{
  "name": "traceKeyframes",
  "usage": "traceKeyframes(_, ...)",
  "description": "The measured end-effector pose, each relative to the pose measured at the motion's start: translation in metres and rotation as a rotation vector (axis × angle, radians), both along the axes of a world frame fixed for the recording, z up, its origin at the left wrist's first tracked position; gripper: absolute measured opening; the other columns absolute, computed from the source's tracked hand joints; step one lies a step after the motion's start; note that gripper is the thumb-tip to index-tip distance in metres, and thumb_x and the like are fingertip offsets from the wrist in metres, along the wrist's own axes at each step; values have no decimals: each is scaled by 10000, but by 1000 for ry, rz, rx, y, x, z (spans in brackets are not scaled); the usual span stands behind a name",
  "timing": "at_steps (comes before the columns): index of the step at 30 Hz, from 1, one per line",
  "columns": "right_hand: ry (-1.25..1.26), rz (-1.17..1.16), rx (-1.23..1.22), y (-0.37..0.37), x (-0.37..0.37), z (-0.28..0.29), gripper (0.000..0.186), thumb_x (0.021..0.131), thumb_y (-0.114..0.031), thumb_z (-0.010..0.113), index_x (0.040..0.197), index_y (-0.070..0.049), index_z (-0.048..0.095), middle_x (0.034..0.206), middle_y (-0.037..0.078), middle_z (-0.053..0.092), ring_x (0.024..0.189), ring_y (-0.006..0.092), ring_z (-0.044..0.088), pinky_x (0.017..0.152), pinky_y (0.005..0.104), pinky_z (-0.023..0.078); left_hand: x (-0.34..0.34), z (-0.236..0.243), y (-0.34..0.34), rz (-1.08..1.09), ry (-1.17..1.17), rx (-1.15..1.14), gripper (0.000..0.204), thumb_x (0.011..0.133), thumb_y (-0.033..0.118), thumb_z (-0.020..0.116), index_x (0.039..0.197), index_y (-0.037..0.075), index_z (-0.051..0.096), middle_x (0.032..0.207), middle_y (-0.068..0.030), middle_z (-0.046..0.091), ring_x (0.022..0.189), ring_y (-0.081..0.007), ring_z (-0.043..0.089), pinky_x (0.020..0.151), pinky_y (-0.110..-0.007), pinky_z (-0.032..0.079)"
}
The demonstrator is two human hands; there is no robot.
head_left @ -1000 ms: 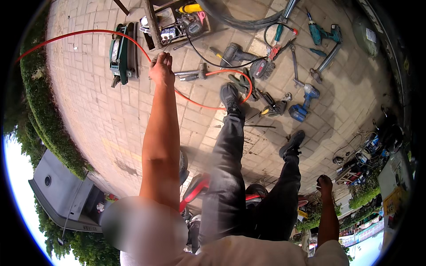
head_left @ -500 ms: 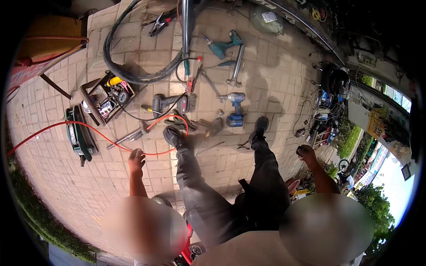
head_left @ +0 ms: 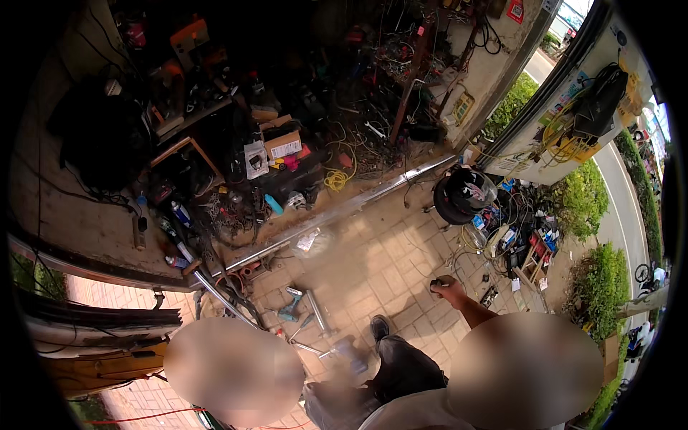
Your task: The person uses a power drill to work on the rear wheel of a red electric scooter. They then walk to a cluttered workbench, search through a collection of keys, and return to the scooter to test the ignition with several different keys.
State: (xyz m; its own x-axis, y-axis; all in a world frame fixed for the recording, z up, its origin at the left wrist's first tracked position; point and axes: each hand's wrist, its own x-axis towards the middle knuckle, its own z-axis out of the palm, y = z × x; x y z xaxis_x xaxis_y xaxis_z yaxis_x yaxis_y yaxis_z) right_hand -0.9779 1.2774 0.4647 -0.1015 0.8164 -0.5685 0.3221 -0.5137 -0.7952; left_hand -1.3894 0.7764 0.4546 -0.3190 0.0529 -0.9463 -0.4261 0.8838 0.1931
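My right hand (head_left: 451, 291) is out over the paved floor, fingers curled round a small black object (head_left: 435, 284) whose kind I cannot make out. My left hand is not in view; a blurred patch covers that side. On the paving to the left of my shoe (head_left: 380, 327) lies a teal power drill (head_left: 290, 307). Beside it is a long metal bar-like tool (head_left: 316, 312). Closer to my leg a blue power tool (head_left: 351, 355) shows only as a smear. None of these floor tools is touched by a hand.
A metal door track (head_left: 358, 203) crosses the floor ahead. Past it, the dark shop is crowded with tools, an open cardboard box (head_left: 282, 140) and a yellow cable coil (head_left: 337, 178). At right stand a black helmet (head_left: 466, 192) and a heap of cables and packages (head_left: 512, 233).
The view has swung up and right to the shop interior. My left hand has left the picture, as have most floor tools. My right hand still holds the small black object.
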Motion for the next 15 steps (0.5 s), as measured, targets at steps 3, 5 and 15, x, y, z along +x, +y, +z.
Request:
traceKeyframes(3,19,-104,122,99,-14,78,392,716,-154,744,1050,-8,603,841,54,613,694,138,584,577,262,479,-27,40,99,49,85,119,226,826,219,586,949,31,604,774,-60,617,628,-181,597,526,-303,464)
traceKeyframes(5,-219,42,473,183,-13,98,432,687,-170,752,1067,-26,606,892,94,613,797,200,587,684,305,487,-45,54,143,57,121,147,220,827,216,585,942,29,607,770,-63,622,619,-181,599,520,-302,465)
traceKeyframes(15,-615,332,1394,522,-146,374,525,727,-171,676,1211,-89,489,1116,188,497,947,399,554,788,449,474,-81,34,282,116,43,19,197,831,202,584,906,24,622,751,-76,646,573,-182,605,491,-300,466)
